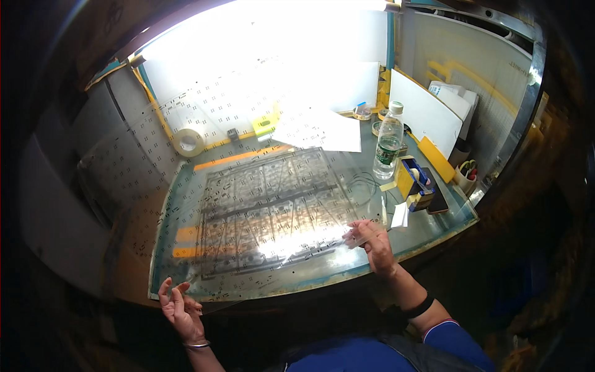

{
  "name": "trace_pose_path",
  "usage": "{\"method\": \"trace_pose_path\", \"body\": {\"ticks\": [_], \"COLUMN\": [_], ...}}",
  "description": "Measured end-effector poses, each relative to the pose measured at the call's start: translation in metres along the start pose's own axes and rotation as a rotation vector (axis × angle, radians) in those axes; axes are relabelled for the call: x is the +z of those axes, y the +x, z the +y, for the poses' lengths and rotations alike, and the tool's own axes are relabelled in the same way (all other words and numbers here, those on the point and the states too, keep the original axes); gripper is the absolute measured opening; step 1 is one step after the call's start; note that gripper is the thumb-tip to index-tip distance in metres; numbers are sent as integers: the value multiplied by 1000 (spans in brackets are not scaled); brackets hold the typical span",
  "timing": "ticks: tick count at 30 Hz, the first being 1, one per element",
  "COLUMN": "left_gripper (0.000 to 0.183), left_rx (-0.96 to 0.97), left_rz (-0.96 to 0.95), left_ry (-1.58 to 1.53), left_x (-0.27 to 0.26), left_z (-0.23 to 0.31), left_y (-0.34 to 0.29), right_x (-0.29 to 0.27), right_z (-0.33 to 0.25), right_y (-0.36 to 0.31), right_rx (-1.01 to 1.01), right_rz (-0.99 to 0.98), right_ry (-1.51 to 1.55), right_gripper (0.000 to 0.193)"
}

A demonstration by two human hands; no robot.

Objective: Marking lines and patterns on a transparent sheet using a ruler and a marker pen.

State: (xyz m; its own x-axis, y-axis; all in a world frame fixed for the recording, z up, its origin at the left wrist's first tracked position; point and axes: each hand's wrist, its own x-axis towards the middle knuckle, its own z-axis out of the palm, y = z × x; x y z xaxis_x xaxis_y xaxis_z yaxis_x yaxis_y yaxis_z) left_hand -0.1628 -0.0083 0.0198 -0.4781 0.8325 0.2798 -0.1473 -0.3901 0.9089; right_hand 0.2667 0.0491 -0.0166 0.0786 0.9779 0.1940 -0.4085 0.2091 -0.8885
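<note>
A large clear film sheet printed with small black marks is held up at a tilt over the table. My left hand is at its lower left edge, with the fingers curled and the thumb against the film. My right hand pinches the film's right edge near the table's front. Through the film a dark patterned sheet shows, lying flat on the glass-topped table. Glare from the lamp washes out part of both sheets.
A water bottle stands at the right, near a blue and yellow tape dispenser and a pen cup. A tape roll leans at the back left. Behind the film a lamp glares. White paper lies at the back.
</note>
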Motion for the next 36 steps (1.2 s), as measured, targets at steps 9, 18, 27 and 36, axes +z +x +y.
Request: {"method": "trace_pose_path", "body": {"ticks": [9,18,27,36], "left_gripper": [28,28,28,25], "left_rx": [13,42,9,66], "left_rz": [11,43,73,-46], "left_ry": [-45,-85,-148,-147], "left_x": [2,2,4,5], "left_z": [2,0,6,5], "left_y": [0,1,-3,-4], "right_x": [-1,-4,-1,2], "right_z": [2,6,10,10], "right_y": [0,1,1,-2], "right_rx": [22,38,9,42], "right_rz": [26,47,37,61], "right_ry": [92,33,-60,-128], "right_gripper": [30,18,18,14]}}
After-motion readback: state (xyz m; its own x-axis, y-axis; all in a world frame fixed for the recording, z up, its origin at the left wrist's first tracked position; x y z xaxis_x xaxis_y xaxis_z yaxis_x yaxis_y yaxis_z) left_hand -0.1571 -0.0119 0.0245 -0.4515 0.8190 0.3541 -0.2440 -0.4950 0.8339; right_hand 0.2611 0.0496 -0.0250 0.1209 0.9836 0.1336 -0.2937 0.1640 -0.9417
